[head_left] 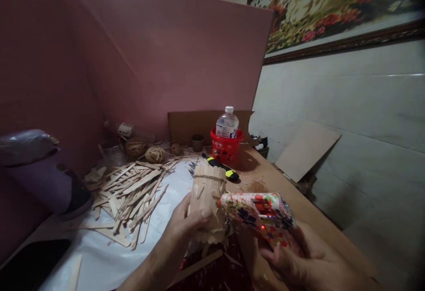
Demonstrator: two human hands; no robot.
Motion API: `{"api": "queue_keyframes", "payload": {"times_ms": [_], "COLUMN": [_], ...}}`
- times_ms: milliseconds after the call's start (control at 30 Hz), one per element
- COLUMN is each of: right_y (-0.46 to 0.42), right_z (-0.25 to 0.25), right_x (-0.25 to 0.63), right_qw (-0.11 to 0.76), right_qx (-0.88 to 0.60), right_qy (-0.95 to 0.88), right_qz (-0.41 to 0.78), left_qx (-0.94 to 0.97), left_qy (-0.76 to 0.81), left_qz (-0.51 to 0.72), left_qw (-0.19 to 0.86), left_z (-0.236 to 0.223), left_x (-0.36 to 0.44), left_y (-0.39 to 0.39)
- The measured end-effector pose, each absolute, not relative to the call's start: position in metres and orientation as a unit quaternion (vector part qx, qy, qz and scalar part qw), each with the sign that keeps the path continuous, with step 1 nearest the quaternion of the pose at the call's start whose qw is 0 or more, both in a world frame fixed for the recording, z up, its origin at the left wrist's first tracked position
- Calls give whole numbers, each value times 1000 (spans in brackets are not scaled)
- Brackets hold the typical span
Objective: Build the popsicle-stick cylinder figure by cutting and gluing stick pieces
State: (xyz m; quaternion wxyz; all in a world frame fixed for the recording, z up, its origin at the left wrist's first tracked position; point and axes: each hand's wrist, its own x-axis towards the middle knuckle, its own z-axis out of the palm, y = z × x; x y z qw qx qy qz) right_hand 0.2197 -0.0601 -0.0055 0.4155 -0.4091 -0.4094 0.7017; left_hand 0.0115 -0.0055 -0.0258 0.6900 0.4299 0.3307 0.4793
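My left hand (186,224) is closed around a small cylinder of upright craft sticks (206,193), bound near its top by a thin twine. Small leaf-shaped wooden pieces show on its side. In my right hand (292,255) is a hot glue gun (255,211) with a flowered body and a lit red light. The gun's nozzle points left and meets, or nearly meets, the right side of the stick cylinder. My right fingers wrap the handle, partly out of sight behind it.
Loose craft sticks (133,193) lie heaped on a white sheet at left, with twine balls (155,154) behind. A black and yellow utility knife (222,167) lies beyond the cylinder. Behind stands a red bucket (226,149) holding a plastic bottle (227,124). A purple container (43,176) stands far left.
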Motion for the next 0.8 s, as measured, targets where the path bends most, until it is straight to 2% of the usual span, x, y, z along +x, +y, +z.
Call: {"api": "queue_keyframes", "payload": {"times_ms": [200, 567, 800], "right_y": [-58, -61, -60], "right_z": [-10, -3, -2], "right_x": [224, 221, 227], "right_qw": [405, 403, 366], "right_qx": [-389, -409, -403], "right_qy": [-453, -416, -440], "right_qz": [692, 705, 714], "left_qx": [411, 422, 428], "left_qy": [336, 334, 332], "left_qz": [484, 483, 484], "left_qw": [696, 691, 687], "left_z": [-24, -29, -29], "left_x": [11, 10, 11], "left_y": [-7, -4, -4]}}
